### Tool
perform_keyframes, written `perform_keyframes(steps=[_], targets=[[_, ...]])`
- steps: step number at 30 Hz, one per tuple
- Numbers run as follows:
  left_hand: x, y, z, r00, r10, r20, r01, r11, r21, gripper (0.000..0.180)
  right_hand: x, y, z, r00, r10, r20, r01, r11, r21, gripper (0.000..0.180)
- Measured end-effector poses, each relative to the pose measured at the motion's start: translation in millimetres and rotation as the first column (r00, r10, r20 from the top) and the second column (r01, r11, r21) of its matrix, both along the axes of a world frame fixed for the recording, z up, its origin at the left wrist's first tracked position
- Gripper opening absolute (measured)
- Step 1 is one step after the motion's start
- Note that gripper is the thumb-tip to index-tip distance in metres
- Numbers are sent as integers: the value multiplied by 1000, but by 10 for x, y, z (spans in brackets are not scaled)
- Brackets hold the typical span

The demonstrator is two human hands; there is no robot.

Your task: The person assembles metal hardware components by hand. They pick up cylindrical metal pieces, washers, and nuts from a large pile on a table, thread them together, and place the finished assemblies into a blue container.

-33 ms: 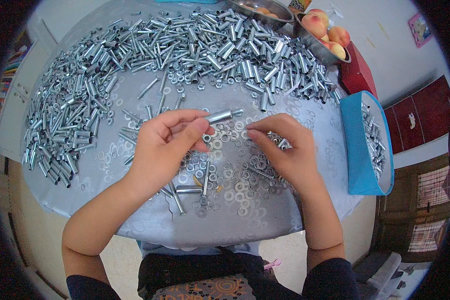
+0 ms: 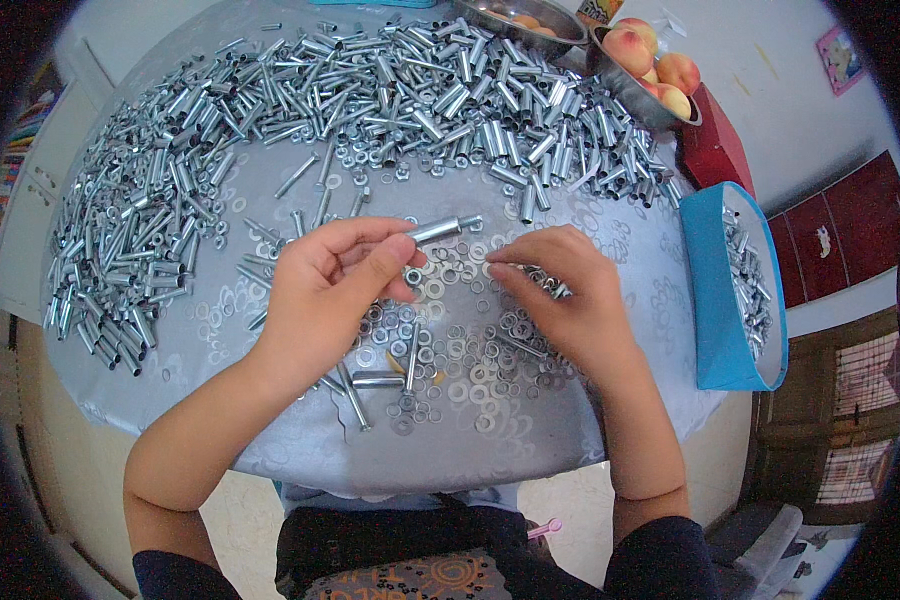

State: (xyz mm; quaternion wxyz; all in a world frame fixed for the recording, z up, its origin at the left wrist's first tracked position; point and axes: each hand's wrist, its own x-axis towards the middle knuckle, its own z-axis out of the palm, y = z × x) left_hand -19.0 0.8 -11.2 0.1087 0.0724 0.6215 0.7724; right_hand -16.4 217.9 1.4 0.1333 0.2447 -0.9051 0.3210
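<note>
My left hand (image 2: 345,275) pinches a silver metal sleeve (image 2: 437,231) between thumb and fingers. A bolt's threaded end (image 2: 472,221) sticks out of the sleeve on the right. To the right of that tip, my right hand (image 2: 565,285) has thumb and forefinger drawn close together in a pinch; what they hold, if anything, is too small to make out. Many flat washers and rings (image 2: 455,345) are spread on the table below the hands. Among them lie a loose sleeve (image 2: 378,379) and a long bolt (image 2: 411,365). A hex nut (image 2: 412,276) shows by my left fingertips.
A wide heap of sleeves, bolts and nuts (image 2: 370,90) curves round the far and left side of the table (image 2: 300,440). At the right edge stands a blue bin (image 2: 710,290) holding metal parts. Metal bowls with peaches (image 2: 630,50) and eggs (image 2: 530,22) sit at the back right.
My right hand has shifted slightly left, nearer to the bolt's end. The sleeve in my left hand has tilted or moved a very little; my left hand keeps its grip.
</note>
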Motion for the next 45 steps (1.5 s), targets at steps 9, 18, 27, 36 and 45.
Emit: perform_keyframes(steps=[9, 18, 27, 36, 45], targets=[[-12, 44, -20, 998, 53, 24, -54, 997, 47, 24, -84, -155, -269, 981, -85, -174, 126, 962, 242, 27], [-19, 37, -30, 998, 21, 65, -22, 1000, 12, 23, -91, -52, -197, 997, -65, -48, 74, 976, 205, 17], [-14, 30, -49, 998, -24, 57, 26, 999, -28, 22, -3, -68, -44, 961, -172, 218, 208, 965, -157, 13], [-1, 31, -54, 993, -102, 59, 108, 988, -107, 22, 40, -81, -12, 888, 79, 453, 196, 826, -529, 13], [10, 24, -52, 982, -179, 51, 183, 981, -64, 22, 35, -62, 38, 839, 183, 512, 229, 735, -639, 15]])
